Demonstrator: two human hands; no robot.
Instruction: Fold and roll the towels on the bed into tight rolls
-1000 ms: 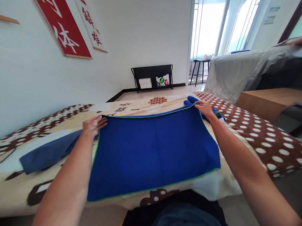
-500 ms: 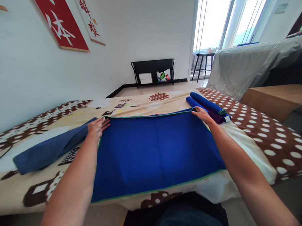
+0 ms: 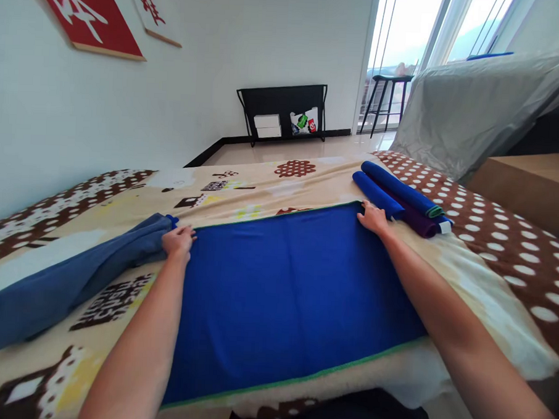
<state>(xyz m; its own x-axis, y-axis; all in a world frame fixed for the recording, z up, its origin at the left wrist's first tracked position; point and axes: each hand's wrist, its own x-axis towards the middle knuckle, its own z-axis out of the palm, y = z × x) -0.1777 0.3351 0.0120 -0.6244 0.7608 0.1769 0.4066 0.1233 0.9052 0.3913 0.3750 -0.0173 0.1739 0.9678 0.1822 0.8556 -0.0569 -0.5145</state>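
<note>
A blue towel [image 3: 276, 296] with green edging is spread on the patterned blanket, with a faint crease down its middle. At its far left corner, my left hand [image 3: 179, 240] has its fingers closed on the edge. My right hand [image 3: 372, 217] pinches the far right corner; the fingertips are partly hidden. A grey-blue cloth [image 3: 77, 278] lies in a long bunched strip to the left, reaching up to my left hand. Just beyond my right hand lie rolled blue towels [image 3: 396, 187] and a purple roll [image 3: 420, 223] with a white tag.
The blanket [image 3: 257, 184], cream with brown dotted borders, covers the surface in front of me. Against the back wall is a black rack [image 3: 284, 111] with white boxes. A stool [image 3: 390, 94] is by the window, and plastic-covered furniture [image 3: 473, 113] stands at right.
The towel's far edge, slightly raised before, now lies lower on the blanket. My left fingers, stretched out earlier, have curled in at the corner. The camera view has tilted down.
</note>
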